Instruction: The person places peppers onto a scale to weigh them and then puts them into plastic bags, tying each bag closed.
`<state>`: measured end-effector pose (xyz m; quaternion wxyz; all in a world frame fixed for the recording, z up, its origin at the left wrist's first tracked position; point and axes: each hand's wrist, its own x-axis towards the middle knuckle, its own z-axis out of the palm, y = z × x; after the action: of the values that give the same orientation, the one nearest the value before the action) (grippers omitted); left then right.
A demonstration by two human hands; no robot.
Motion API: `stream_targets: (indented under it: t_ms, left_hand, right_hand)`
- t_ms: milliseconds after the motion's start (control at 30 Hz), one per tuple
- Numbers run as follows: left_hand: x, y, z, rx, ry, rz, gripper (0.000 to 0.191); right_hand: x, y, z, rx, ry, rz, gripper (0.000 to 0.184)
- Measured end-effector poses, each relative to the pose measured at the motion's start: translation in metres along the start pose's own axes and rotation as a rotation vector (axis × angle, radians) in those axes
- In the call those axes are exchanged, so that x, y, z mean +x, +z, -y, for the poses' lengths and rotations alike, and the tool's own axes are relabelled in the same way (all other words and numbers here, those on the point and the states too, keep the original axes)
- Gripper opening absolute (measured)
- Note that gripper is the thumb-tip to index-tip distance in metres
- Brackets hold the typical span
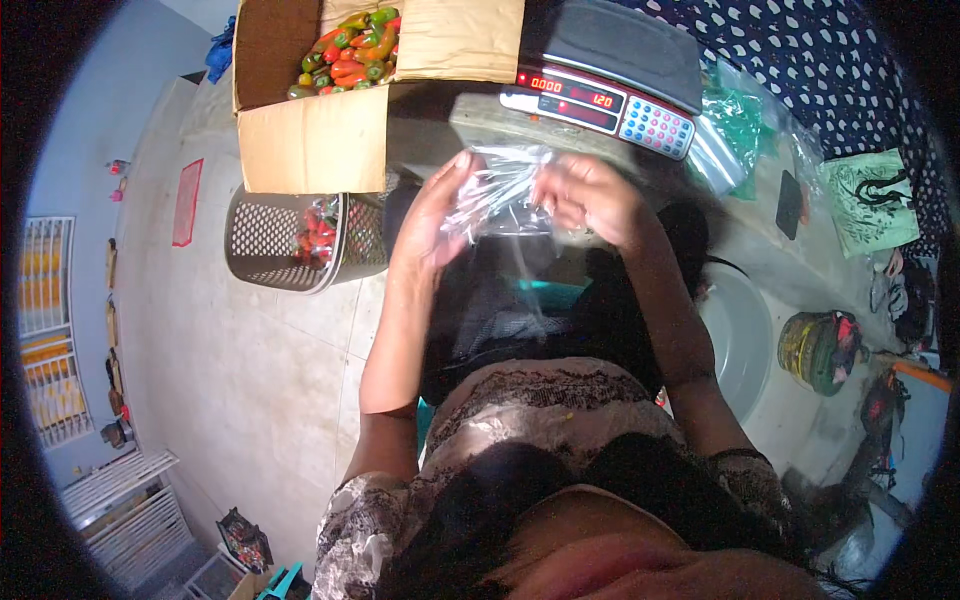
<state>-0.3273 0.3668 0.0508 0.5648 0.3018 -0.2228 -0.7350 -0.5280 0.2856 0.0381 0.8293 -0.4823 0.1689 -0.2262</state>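
Between my two hands, above my lap, is a clear plastic bag (504,184), its top gathered into creases. My left hand (442,206) grips its left side with the thumb up. On the right side, my right hand (589,196) pinches the plastic with bent fingers. Blur hides the exact fingertip contact. Just beyond my hands stands a digital scale (600,112) with lit red digits and a keypad. An open cardboard box (311,150) at the upper left holds many red, orange and green peppers (349,64).
Below the box, a plastic basket (281,240) holds bagged red items. Clear plastic bags (731,142) lie right of the scale. A white basin (739,337) and a bucket (817,351) stand to the right. A green printed bag (870,199) lies near patterned cloth (810,67).
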Motion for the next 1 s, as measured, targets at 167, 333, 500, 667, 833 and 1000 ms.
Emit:
stream_targets:
  t_ms: [167,333,500,667,833,1000]
  left_hand:
    - [-0.001,-0.028,0.005,0.526,-0.17,0.125,0.024]
    - [0.012,-0.023,0.008,0.17,0.201,-0.054,0.014]
    - [0.015,-0.023,0.008,-0.241,0.136,0.102,0.017]
    - [-0.006,-0.015,-0.008,0.327,-0.129,0.211,0.025]
    - [-0.009,-0.004,-0.021,0.276,0.153,0.002,0.022]
    - [-0.008,-0.008,-0.023,-0.041,-0.033,0.155,0.025]
  right_hand:
    - [0.012,0.01,-0.012,0.478,-0.174,-0.202,0.02]
    - [0.001,0.012,-0.005,0.122,0.064,-0.069,0.02]
    - [0.008,0.0,-0.013,0.022,0.094,-0.019,0.021]
    - [0.014,0.006,-0.002,0.522,-0.172,-0.265,0.015]
    - [-0.001,-0.003,-0.001,0.298,-0.059,0.078,0.019]
    - [-0.004,-0.001,-0.001,-0.255,0.181,0.107,0.023]
